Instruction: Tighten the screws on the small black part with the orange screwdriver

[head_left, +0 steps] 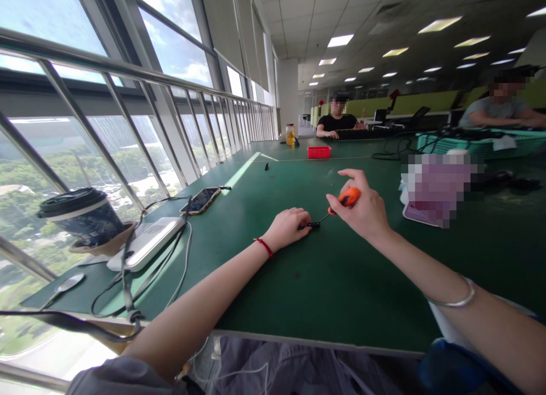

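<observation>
Right hand [369, 213] grips screwdriver [350, 197]: orange handle, black patches, thin shaft slanting down. Left hand [286, 227] holds black part [314, 225], small and slim. Both nearer than red box [319, 153].

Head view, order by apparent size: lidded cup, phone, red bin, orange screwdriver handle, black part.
1. Lidded cup
2. Phone
3. Orange screwdriver handle (partly hidden) and red bin: too close to rank
4. Black part, in left hand
</observation>
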`<move>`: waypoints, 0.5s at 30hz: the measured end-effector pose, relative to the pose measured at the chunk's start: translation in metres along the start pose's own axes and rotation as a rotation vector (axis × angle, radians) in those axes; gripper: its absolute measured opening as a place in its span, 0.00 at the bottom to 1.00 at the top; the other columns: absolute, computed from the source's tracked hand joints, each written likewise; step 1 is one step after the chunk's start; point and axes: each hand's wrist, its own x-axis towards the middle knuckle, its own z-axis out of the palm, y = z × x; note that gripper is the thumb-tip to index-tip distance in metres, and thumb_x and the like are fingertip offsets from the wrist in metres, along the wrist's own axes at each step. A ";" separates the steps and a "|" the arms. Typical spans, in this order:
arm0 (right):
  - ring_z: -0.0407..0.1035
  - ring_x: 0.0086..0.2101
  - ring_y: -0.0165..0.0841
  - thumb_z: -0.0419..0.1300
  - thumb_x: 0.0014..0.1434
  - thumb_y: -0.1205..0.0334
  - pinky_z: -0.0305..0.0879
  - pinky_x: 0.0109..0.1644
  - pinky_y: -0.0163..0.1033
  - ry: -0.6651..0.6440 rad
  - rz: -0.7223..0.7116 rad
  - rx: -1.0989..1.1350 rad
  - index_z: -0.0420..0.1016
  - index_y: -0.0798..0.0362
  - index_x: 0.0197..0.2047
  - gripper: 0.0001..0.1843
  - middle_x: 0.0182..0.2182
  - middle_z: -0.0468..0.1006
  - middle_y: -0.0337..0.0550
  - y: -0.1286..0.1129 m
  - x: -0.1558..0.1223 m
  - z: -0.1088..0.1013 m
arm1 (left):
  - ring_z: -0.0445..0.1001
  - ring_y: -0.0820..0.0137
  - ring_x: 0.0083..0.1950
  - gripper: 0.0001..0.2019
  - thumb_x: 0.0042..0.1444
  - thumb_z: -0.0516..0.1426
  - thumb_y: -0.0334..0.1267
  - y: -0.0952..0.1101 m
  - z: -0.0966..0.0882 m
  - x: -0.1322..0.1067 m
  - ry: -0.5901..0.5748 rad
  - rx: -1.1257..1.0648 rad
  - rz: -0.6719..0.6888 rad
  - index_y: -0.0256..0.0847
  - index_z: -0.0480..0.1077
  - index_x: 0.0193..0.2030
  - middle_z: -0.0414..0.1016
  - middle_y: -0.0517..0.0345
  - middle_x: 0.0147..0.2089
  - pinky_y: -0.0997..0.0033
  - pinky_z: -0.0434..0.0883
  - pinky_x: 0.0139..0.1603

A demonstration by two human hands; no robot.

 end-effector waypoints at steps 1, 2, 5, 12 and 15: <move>0.63 0.21 0.32 0.58 0.51 0.45 0.57 0.27 0.36 -0.010 0.023 -0.011 0.66 0.51 0.47 0.24 0.21 0.67 0.35 -0.001 0.000 -0.001 | 0.71 0.68 0.39 0.06 0.58 0.54 0.39 0.000 0.000 0.000 0.001 0.001 0.002 0.40 0.69 0.37 0.73 0.57 0.37 0.70 0.67 0.39; 0.61 0.20 0.31 0.57 0.52 0.44 0.57 0.27 0.36 -0.024 0.040 -0.004 0.68 0.51 0.44 0.22 0.19 0.65 0.34 -0.002 0.000 -0.001 | 0.70 0.68 0.39 0.06 0.58 0.54 0.38 0.000 0.000 0.000 0.002 0.002 0.003 0.40 0.69 0.37 0.73 0.57 0.37 0.70 0.67 0.39; 0.62 0.20 0.30 0.56 0.54 0.47 0.58 0.28 0.36 -0.064 0.042 0.075 0.70 0.50 0.38 0.16 0.19 0.65 0.35 -0.004 -0.001 -0.002 | 0.70 0.68 0.39 0.06 0.58 0.54 0.38 0.000 0.000 0.000 -0.003 0.002 -0.001 0.40 0.69 0.37 0.73 0.57 0.37 0.70 0.67 0.38; 0.66 0.25 0.32 0.59 0.51 0.50 0.58 0.27 0.35 -0.024 -0.015 0.040 0.63 0.50 0.53 0.28 0.27 0.71 0.37 0.001 -0.002 0.003 | 0.70 0.68 0.39 0.05 0.57 0.55 0.38 0.001 0.000 0.001 -0.001 -0.013 -0.011 0.40 0.69 0.37 0.73 0.57 0.37 0.70 0.67 0.39; 0.63 0.21 0.31 0.57 0.52 0.45 0.56 0.25 0.35 -0.048 0.020 0.008 0.69 0.50 0.42 0.20 0.20 0.67 0.35 0.002 -0.002 0.004 | 0.70 0.68 0.39 0.05 0.57 0.54 0.38 0.001 0.000 0.001 -0.001 -0.007 -0.014 0.40 0.69 0.36 0.73 0.57 0.36 0.70 0.67 0.39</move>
